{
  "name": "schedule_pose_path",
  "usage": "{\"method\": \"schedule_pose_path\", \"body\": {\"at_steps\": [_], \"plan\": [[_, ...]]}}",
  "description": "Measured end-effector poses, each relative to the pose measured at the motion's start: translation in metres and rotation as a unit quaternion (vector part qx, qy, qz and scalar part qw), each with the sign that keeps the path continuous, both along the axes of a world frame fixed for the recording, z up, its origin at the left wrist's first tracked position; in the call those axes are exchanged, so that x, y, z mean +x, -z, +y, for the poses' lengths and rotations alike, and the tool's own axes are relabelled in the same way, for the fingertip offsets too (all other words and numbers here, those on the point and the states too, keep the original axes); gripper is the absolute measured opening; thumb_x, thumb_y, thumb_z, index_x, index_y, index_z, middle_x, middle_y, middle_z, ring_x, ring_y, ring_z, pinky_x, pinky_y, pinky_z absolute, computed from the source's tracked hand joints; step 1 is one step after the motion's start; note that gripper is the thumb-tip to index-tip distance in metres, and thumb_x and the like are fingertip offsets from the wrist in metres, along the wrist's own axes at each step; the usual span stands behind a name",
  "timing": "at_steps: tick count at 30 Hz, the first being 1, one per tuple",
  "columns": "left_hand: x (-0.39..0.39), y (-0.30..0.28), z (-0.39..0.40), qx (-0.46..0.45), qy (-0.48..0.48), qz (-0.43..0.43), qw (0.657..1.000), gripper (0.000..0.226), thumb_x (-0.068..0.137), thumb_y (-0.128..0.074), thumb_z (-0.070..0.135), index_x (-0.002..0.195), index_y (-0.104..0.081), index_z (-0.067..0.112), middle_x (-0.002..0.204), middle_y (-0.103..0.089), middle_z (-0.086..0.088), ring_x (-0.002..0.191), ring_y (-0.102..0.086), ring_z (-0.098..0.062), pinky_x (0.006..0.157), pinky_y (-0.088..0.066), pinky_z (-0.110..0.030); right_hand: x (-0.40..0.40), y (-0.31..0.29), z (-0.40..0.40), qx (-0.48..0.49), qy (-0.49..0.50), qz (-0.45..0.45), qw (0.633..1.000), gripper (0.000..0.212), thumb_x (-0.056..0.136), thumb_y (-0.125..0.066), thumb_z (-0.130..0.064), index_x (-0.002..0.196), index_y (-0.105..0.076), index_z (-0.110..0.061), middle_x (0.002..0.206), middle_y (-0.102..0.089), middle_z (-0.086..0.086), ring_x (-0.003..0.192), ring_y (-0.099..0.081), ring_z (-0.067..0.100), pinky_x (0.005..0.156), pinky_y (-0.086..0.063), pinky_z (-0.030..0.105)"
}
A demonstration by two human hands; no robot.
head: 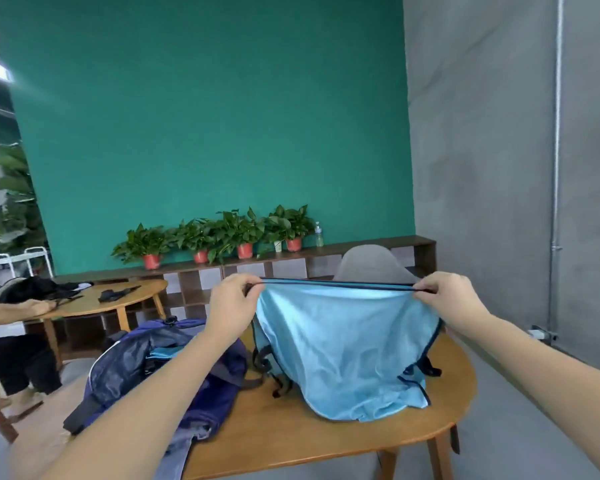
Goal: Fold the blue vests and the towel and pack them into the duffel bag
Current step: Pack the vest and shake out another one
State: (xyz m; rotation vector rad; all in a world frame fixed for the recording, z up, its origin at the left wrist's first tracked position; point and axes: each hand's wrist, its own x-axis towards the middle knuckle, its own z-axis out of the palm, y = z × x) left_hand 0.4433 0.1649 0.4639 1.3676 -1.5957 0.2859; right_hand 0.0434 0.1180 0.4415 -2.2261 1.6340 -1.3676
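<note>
Left hand, right hand grip pinching blue vest hem; vest hangs below.

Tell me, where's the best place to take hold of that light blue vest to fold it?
Probably where it is held now: the dark-trimmed top edge of the blue vest, pinched at its two ends from above, left hand on one end, right hand on the other. That edge is stretched straight, so the cloth hangs flat below it, its lower part resting on the table.

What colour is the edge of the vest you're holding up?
Dark navy trim on the light blue fabric vest, clearest in the head view.
</note>
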Motion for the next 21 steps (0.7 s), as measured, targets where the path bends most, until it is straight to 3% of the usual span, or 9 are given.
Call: {"method": "schedule_pose_path", "body": {"at_steps": [4,7,11,14,18,21], "plan": [[-0.013,-0.103,-0.003,-0.045,-0.014,0.029,0.998,0.017,0.099,-0.06,0.017,0.105,-0.076,0.016,0.102,-0.071,0.004,0.09,-0.056,-0.006,0.088,-0.043,-0.019,0.0,-0.096,0.003,-0.064,0.005,-0.057,0.996,0.013,0.092,-0.07,-0.012,0.101,-0.079,-0.009,0.104,-0.073,0.004,0.098,-0.064,0.02,0.097,-0.048,0.033],[-0.017,-0.167,0.004,-0.071,-0.01,0.043,0.996,0.018,0.099,-0.06,0.016,0.107,-0.076,0.015,0.101,-0.071,0.004,0.091,-0.059,-0.009,0.088,-0.04,-0.019,-0.004,-0.159,0.014,-0.093,-0.003,-0.103,0.99,0.015,0.093,-0.069,-0.013,0.104,-0.078,-0.009,0.107,-0.074,0.005,0.102,-0.065,0.022,0.097,-0.047,0.032],[-0.017,-0.231,0.023,-0.077,0.018,0.076,0.994,0.017,0.096,-0.064,0.016,0.109,-0.075,0.014,0.098,-0.069,0.005,0.093,-0.061,-0.012,0.086,-0.041,-0.021,-0.014,-0.22,0.033,-0.107,-0.028,-0.146,0.983,0.01,0.086,-0.079,-0.022,0.094,-0.079,-0.015,0.096,-0.075,-0.002,0.096,-0.066,0.017,0.08,-0.047,0.025],[-0.009,-0.259,0.032,-0.053,0.03,0.08,0.995,0.017,0.095,-0.067,0.017,0.109,-0.076,0.013,0.099,-0.07,0.004,0.097,-0.064,-0.014,0.091,-0.047,-0.027,-0.025,-0.246,0.044,-0.101,-0.038,-0.155,0.982,0.019,0.078,-0.086,-0.031,0.088,-0.08,-0.017,0.09,-0.074,-0.005,0.089,-0.065,0.013,0.071,-0.047,0.025],[0.002,-0.27,0.04,-0.009,0.06,0.061,0.996,0.016,0.092,-0.071,0.014,0.106,-0.078,0.015,0.097,-0.072,0.007,0.094,-0.066,-0.01,0.093,-0.051,-0.03,-0.032,-0.259,0.051,-0.064,-0.052,-0.114,0.99,0.02,0.08,-0.085,-0.022,0.097,-0.08,-0.015,0.095,-0.075,-0.002,0.094,-0.067,0.017,0.089,-0.05,0.03],[0.012,-0.269,0.039,0.033,0.042,0.042,0.998,0.015,0.091,-0.072,0.015,0.106,-0.078,0.017,0.099,-0.072,0.005,0.097,-0.066,-0.013,0.093,-0.051,-0.032,-0.033,-0.257,0.053,-0.031,-0.071,-0.109,0.991,0.019,0.081,-0.083,-0.016,0.1,-0.079,-0.013,0.099,-0.074,-0.002,0.098,-0.066,0.016,0.09,-0.045,0.026]]}}
